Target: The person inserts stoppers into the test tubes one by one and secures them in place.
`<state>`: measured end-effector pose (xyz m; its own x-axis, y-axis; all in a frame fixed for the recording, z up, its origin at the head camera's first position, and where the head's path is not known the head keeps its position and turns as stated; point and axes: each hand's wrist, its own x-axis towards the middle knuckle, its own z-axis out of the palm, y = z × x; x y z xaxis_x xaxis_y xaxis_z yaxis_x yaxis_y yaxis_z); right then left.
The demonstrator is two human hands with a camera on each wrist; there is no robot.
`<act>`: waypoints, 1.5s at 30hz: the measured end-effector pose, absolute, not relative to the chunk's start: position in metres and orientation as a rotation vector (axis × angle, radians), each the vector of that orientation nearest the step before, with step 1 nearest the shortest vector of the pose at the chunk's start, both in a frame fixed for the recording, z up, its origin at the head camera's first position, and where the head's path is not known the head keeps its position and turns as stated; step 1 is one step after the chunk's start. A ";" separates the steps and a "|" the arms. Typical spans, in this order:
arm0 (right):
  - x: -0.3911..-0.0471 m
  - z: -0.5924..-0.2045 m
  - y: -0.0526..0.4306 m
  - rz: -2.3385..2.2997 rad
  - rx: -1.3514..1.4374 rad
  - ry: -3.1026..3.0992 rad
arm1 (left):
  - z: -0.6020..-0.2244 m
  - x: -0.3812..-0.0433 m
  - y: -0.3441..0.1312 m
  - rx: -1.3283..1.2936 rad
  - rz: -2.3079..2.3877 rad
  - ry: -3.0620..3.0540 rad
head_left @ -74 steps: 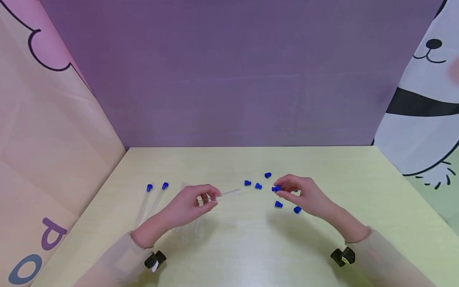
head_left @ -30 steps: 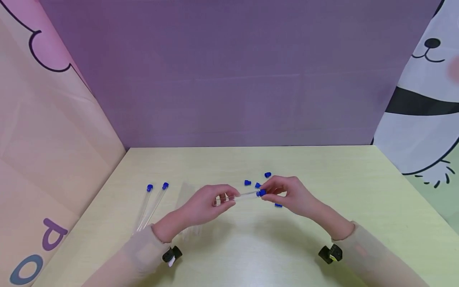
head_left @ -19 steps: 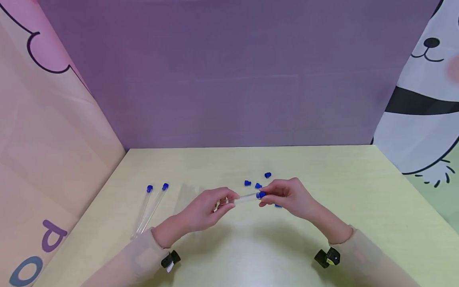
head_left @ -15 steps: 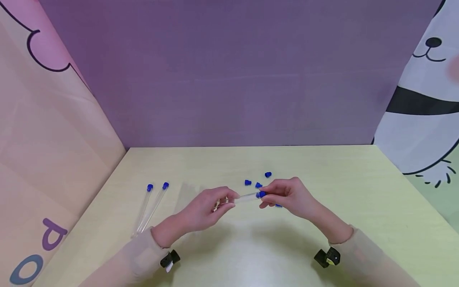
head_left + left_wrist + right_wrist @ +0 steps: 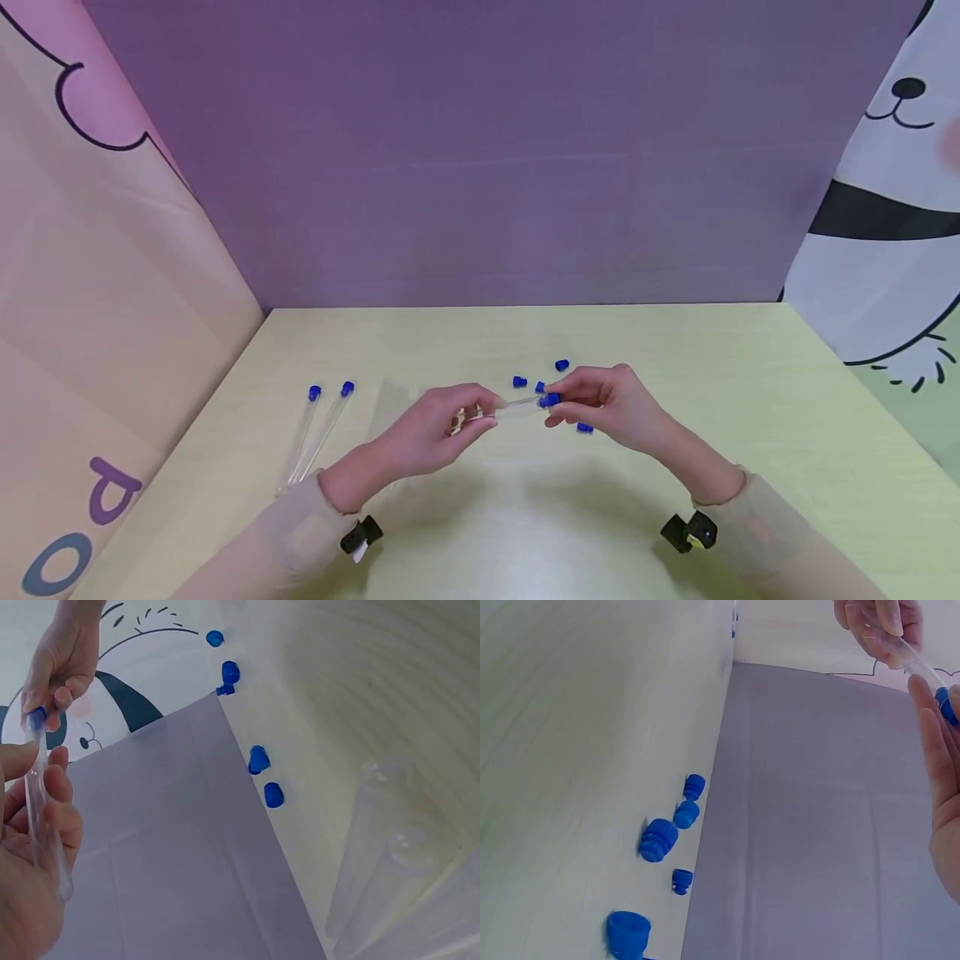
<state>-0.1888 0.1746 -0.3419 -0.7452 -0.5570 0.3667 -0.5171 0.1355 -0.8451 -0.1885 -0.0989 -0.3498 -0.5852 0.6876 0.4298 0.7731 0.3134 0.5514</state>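
Over the middle of the table, my left hand [image 5: 435, 429] holds a clear test tube [image 5: 46, 847] between thumb and fingers, its closed end toward the palm. The tube lies nearly level, mouth to the right. My right hand [image 5: 618, 412] pinches a blue cap [image 5: 551, 401] between thumb and index finger, and this cap sits at the tube's mouth. In the right wrist view the capped end [image 5: 946, 705] is partly covered by the right fingers. Below and around the right hand lie loose blue caps [image 5: 658, 840] on the table.
Two tubes with blue caps [image 5: 315, 392] lie at the left of the table [image 5: 675, 333]. Uncapped clear tubes [image 5: 364, 840] lie near the left hand, partly behind it in the head view. A purple backdrop [image 5: 480, 167] stands behind the table's far edge.
From 2.5 seconds ago, the left hand moved right with the tube and the right hand moved left with the cap, until cap and tube mouth met. Lately both hands shifted only slightly.
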 end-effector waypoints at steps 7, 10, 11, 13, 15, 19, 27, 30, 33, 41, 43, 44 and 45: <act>-0.192 -0.352 0.181 -1.516 -1.078 2.541 | -0.360 -0.193 -0.108 -1.278 -1.123 -2.588; -0.195 -0.356 0.188 -1.461 -1.060 2.580 | -0.366 -0.195 -0.115 -1.225 -1.081 -2.626; -0.196 -0.358 0.191 -1.445 -1.055 2.586 | -0.367 -0.196 -0.117 -1.211 -1.062 -2.637; -0.197 -0.362 0.196 -1.412 -1.063 2.605 | -0.369 -0.196 -0.120 -1.192 -1.022 -2.654; -0.199 -0.365 0.201 -1.394 -1.066 2.613 | -0.370 -0.196 -0.123 -1.190 -0.983 -2.663; -0.201 -0.372 0.210 -1.356 -1.054 2.642 | -0.371 -0.195 -0.129 -1.204 -0.904 -2.671; -0.201 -0.377 0.225 -1.272 -1.038 2.714 | -0.374 -0.192 -0.144 -1.137 -0.840 -2.722; -0.199 -0.377 0.228 -1.248 -1.045 2.721 | -0.374 -0.192 -0.152 -1.091 -0.830 -2.715; -0.197 -0.374 0.231 -1.232 -1.046 2.719 | -0.374 -0.191 -0.158 -1.024 -0.821 -2.705; -0.195 -0.373 0.240 -1.184 -1.080 2.751 | -0.372 -0.188 -0.172 -0.894 -0.808 -2.653; -0.195 -0.375 0.243 -1.174 -1.090 2.759 | -0.371 -0.188 -0.175 -0.878 -0.800 -2.631; -0.195 -0.376 0.245 -1.169 -1.096 2.765 | -0.371 -0.189 -0.176 -0.872 -0.796 -2.621; -0.196 -0.377 0.246 -1.164 -1.097 2.769 | -0.370 -0.189 -0.177 -0.868 -0.793 -2.612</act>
<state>-0.1956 0.2462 -0.3771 -0.7633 -0.5730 0.2984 -0.6141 0.5000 -0.6106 -0.1890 -0.1772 -0.3704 -0.7814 0.4665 0.4144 0.6181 0.6695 0.4119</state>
